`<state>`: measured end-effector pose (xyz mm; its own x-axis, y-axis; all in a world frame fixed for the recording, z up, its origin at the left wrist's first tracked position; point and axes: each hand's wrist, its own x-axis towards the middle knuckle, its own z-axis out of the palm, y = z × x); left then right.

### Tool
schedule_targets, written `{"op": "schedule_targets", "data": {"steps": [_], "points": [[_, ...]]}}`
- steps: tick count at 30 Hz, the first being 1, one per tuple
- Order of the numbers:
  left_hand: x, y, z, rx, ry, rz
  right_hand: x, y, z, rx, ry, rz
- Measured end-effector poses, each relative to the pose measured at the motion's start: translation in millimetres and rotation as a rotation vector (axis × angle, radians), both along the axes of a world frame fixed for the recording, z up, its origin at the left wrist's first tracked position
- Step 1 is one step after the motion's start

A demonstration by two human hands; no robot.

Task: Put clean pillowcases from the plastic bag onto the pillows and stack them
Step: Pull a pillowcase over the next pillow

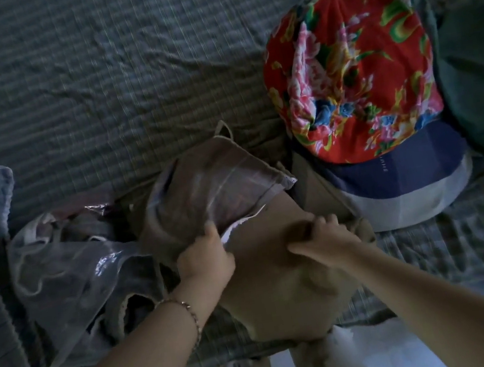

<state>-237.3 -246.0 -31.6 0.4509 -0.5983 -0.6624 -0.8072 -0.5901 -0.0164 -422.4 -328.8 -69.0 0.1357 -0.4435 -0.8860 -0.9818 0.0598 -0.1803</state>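
1. Left grip [204, 258] pinches the checked pillowcase [209, 182] opening, fingers curled on its edge
2. Right grip [324, 237] clutches the tan pillow [274, 282] on the bed [93, 79]
3. Plastic bag [69, 278] lies just left

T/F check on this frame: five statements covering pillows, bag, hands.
1. The red floral pillow lies on top of the navy pillow. True.
2. The plastic bag lies right of the tan pillow. False: it lies to its left.
3. The left hand grips the open edge of the plaid pillowcase. True.
4. The tan pillow is fully inside the plaid pillowcase. False: most of it is outside, and the right hand grips it.
5. The bracelet is on the right wrist. False: it is on the left wrist.
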Motion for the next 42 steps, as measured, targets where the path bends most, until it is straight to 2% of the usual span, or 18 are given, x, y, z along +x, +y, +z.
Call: {"op": "schedule_targets", "data": {"steps": [2, 7, 12, 14, 18, 20, 22, 25, 27, 29, 32, 35, 38, 40, 42], "points": [[-4.1, -27.5, -7.8, -0.105, -0.027, -0.072, 7.4, -14.8, -16.8, -0.006, 0.0, -0.062], [-17.5, -72.8, -41.1, -0.181, 0.045, -0.175, 12.5, -11.9, -57.9, 0.091, 0.108, -0.075], [-26.6, -82.7, -63.4, -0.162, 0.079, -0.471, 13.5, 6.1, -70.0, -0.092, -0.197, -0.39], [-26.4, -81.2, -61.6, -0.155, 0.088, -0.447, 12.8, 9.5, -56.2, -0.139, -0.306, -0.441], [-11.4, -92.2, -33.2, -0.367, 0.223, -0.032, 17.0, 9.1, -15.6, -0.368, -0.466, -0.169], [0.3, -92.1, -16.0, -0.44, 0.263, 0.062, 18.0, 10.4, 4.0, -0.528, -0.6, -0.043], [4.5, -84.0, 3.6, -0.465, 0.32, 0.021, 17.5, 8.4, 19.6, -0.631, -0.694, 0.037], [-2.2, -69.9, 24.4, -0.551, 0.423, -0.103, 20.3, -5.8, 41.7, -0.5, -0.655, 0.01], [-9.8, -68.7, 33.6, -0.623, 0.485, -0.183, 17.7, -18.0, 45.6, -0.506, -0.588, -0.014], [-20.4, -71.1, 41.0, -0.684, 0.567, -0.305, 18.8, -27.6, 46.7, -0.497, -0.587, 0.054], [-40.8, -67.9, 47.9, -0.785, 0.666, -0.484, 13.9, -37.8, 51.1, -0.598, -0.708, 0.236], [-47.5, -54.7, 40.1, -0.869, 0.668, -0.523, 2.5, -40.2, 55.6, -0.449, -0.754, 0.012], [-32.4, -30.0, 16.4, -0.92, 0.463, -0.507, 0.9, -34.8, 57.1, -0.402, -0.786, -0.325], [-16.7, -13.9, 3.5, -0.858, 0.268, -0.339, 7.4, -32.7, 67.3, -0.33, -0.83, -0.467], [-0.6, -9.0, -7.7, -0.705, 0.196, 0.005, 11.7, -30.7, 78.1, -0.207, -0.886, -0.617]]}}
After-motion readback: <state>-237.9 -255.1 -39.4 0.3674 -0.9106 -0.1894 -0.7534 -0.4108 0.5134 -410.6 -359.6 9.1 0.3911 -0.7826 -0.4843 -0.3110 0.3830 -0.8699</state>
